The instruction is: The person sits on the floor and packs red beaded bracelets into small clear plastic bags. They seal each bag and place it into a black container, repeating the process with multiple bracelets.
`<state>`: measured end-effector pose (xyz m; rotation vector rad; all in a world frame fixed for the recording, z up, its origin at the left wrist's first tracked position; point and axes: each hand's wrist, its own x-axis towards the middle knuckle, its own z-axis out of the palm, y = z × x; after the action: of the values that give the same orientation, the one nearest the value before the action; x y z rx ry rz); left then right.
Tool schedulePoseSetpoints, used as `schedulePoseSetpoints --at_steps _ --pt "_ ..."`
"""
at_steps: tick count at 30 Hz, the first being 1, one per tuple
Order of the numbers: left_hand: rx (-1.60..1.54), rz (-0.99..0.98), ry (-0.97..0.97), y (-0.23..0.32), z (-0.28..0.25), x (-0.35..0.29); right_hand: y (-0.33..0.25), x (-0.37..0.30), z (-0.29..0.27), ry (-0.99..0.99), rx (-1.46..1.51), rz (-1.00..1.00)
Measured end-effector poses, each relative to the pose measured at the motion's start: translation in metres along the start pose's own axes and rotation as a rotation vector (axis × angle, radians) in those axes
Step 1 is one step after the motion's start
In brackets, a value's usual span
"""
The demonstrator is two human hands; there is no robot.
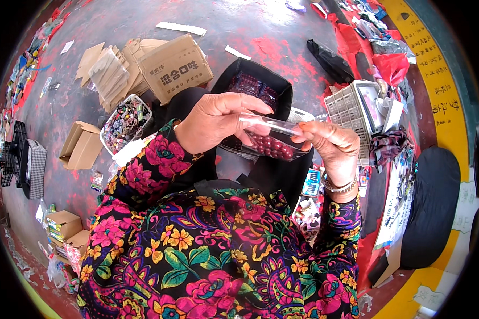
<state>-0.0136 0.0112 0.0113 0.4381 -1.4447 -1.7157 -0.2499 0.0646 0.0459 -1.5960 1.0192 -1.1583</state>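
Note:
Between my two hands hangs a small clear plastic bag (274, 139) with dark red beads (277, 148) in its lower part. My left hand (221, 119) grips the bag's left side, its thumb and fingers pinching the film. At the other end, my right hand (330, 143) pinches the bag's upper right corner between thumb and fingertips. Beneath and beyond the bag stands an open black box (286, 95) holding several bagged dark red and purple pieces (255, 87). A bracelet circles my right wrist.
Flattened cardboard (178, 66) lies on the floor at the far left. Closer in, a white basket (105, 134) holds tangled colourful trinkets beside a small open carton (82, 146). To the right stand a white crate (348, 111) and a black cushion-like oval (431, 207).

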Motion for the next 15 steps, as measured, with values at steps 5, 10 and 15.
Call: schedulePoseSetpoints --at_steps 5,10,15 --pt "-0.088 -0.03 -0.133 0.001 -0.01 -0.002 -0.001 0.006 -0.008 -0.104 -0.06 -0.181" --pt "-0.317 -0.009 -0.154 -0.001 -0.015 -0.002 -0.006 0.007 -0.01 -0.148 -0.107 -0.172" --pt "-0.135 0.105 -0.121 0.005 -0.011 0.0 -0.015 0.009 -0.009 -0.157 -0.22 -0.213"
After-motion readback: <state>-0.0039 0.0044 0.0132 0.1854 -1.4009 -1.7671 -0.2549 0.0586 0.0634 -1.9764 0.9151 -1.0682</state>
